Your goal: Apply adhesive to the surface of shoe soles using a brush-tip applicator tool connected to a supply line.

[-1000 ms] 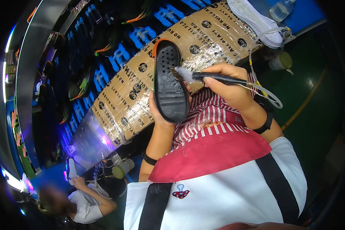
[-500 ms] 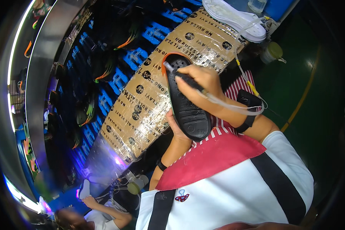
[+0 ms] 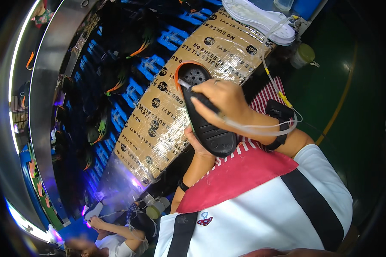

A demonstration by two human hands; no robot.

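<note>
A black, sole-shaped shoe piece (image 3: 221, 139) tilts toward me, with an orange edge round its far end. Several round holes show at that end, and ridges cross the near end. My left hand (image 3: 197, 143) is closed on its left side from below, and some of its fingers are hidden behind it. In my right hand (image 3: 223, 96) is a black-handled glue brush (image 3: 206, 101), gripped with the fingers closed. Its pale tip touches or hovers just over the left rim near the orange edge. A clear hose (image 3: 261, 130) trails from the handle past my wrist.
Cardboard covered with clear tape (image 3: 176, 120) lies under the work. Blue racks (image 3: 150, 64) bearing dark shoe parts stand to the left. A white sole (image 3: 261, 21) and a lidded container (image 3: 303, 55) are at the far right. A co-worker's hand (image 3: 98, 222) holds a pale shoe piece at lower left.
The brush tip has moved a little left and nearer along the rim. The shoe piece's far end has shifted slightly left. The co-worker's shoe piece has turned.
</note>
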